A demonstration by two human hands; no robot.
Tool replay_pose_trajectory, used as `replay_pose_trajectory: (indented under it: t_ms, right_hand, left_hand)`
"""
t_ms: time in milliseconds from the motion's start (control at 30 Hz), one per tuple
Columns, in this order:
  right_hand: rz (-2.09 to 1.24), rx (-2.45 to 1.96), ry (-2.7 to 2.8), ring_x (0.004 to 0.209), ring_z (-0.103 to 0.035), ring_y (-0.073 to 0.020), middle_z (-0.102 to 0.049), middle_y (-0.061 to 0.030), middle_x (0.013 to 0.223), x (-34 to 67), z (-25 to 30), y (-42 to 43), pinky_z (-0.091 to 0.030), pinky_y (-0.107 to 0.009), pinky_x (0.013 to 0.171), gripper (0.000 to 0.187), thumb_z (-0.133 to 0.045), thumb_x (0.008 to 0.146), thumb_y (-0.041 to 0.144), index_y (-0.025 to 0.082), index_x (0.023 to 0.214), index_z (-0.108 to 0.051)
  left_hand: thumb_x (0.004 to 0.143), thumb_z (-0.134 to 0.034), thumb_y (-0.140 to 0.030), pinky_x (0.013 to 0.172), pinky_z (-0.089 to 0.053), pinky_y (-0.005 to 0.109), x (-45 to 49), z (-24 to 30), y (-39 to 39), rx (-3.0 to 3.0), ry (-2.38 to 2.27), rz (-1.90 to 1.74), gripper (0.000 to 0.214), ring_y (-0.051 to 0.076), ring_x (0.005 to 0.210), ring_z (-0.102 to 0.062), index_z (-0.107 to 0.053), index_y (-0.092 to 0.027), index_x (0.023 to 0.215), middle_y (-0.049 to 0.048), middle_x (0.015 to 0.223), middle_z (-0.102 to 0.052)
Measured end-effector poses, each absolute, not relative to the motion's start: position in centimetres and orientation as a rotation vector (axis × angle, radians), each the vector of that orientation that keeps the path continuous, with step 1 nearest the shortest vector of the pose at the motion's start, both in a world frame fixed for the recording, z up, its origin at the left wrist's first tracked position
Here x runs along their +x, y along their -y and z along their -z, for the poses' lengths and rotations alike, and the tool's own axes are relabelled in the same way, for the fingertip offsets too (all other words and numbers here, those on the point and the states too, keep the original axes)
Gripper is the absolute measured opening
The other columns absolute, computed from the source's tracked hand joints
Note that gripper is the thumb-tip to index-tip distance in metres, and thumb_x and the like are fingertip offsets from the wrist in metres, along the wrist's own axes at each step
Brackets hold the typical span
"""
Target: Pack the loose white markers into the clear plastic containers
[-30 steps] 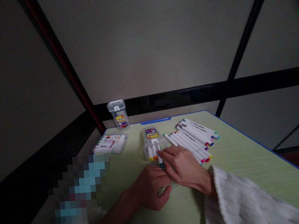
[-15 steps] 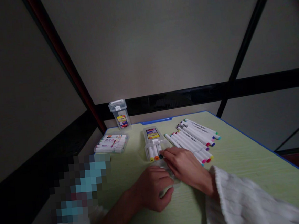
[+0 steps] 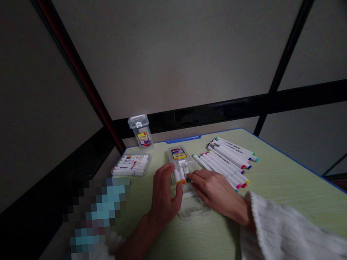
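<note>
A clear plastic marker case [image 3: 179, 153] lies on its back on the table, its lid [image 3: 194, 206] flipped open toward me. Three white markers with yellow, orange and dark green ends [image 3: 182, 175] stick out of its mouth. My right hand [image 3: 215, 186] has its fingertips closed on the dark green-ended marker [image 3: 187, 175] at the right of the three. My left hand [image 3: 165, 194] is at the case's left edge, thumb and fingers apart beside the yellow-ended marker; whether it presses the case I cannot tell.
Several loose white markers [image 3: 224, 164] with coloured ends lie fanned out on the right of the pale green table [image 3: 275, 202]. A lidded clear case [image 3: 142, 134] stands upright at the back left. In front of it lies a flat pack of markers [image 3: 131, 165]. A blurred patch covers the left edge.
My left hand has moved up and away from the lid to the left side of the case, and its fingers have spread. My right hand stays at the dark green-ended marker.
</note>
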State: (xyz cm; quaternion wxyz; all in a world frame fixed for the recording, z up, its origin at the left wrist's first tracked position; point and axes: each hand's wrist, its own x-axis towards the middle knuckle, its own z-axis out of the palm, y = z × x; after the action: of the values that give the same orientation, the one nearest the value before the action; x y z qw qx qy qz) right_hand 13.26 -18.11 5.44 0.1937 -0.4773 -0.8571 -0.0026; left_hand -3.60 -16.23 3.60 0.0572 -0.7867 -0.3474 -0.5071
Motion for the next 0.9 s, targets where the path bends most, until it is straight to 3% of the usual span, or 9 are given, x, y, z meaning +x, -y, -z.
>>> replay_pose_trajectory:
  t_ms: [167,433,667,900]
  right_hand:
    - [-0.003,-1.328,2.405,0.08,-0.055,-0.0167,-0.058,-0.0049,0.087,13.2,-5.4,18.1,-0.039,-0.026,0.068,0.027,-0.041,0.084,0.013,0.018,0.109,-0.052]
    - [-0.043,-1.32,2.4,0.082,-0.054,-0.0167,-0.058,-0.0051,0.088,13.2,-5.7,18.1,-0.04,-0.026,0.07,0.026,-0.039,0.084,0.012,0.017,0.106,-0.052]
    - [-0.02,-1.239,2.395,0.081,-0.054,-0.0163,-0.057,-0.0056,0.089,13.4,-5.3,17.9,-0.04,-0.026,0.07,0.026,-0.036,0.085,0.012,0.016,0.104,-0.053]
    - [0.217,-1.272,2.246,0.07,-0.054,-0.0174,-0.058,-0.0059,0.077,14.7,-6.0,17.4,-0.037,-0.027,0.061,0.021,-0.035,0.083,0.014,0.016,0.084,-0.056]
  left_hand:
    - [0.075,-0.051,-0.016,0.098,-0.032,0.047,-3.2,-3.0,15.7,-2.4,1.205,1.457,0.056,0.026,0.118,-0.036,-0.025,-0.019,0.125,0.0139,0.125,-0.037]
    - [0.073,-0.052,-0.016,0.101,-0.028,0.048,-3.1,-2.4,15.7,-2.575,1.307,1.264,0.067,0.029,0.125,-0.027,-0.017,-0.018,0.13,0.0161,0.133,-0.028]
    - [0.074,-0.049,-0.013,0.101,-0.028,0.048,-3.0,-2.2,15.6,-2.595,1.312,1.28,0.065,0.028,0.126,-0.027,-0.017,-0.019,0.131,0.0155,0.134,-0.029]
    - [0.077,-0.047,-0.013,0.101,-0.029,0.048,-3.0,-2.4,15.7,-2.595,1.331,1.262,0.062,0.027,0.127,-0.026,-0.017,-0.02,0.13,0.015,0.134,-0.028]
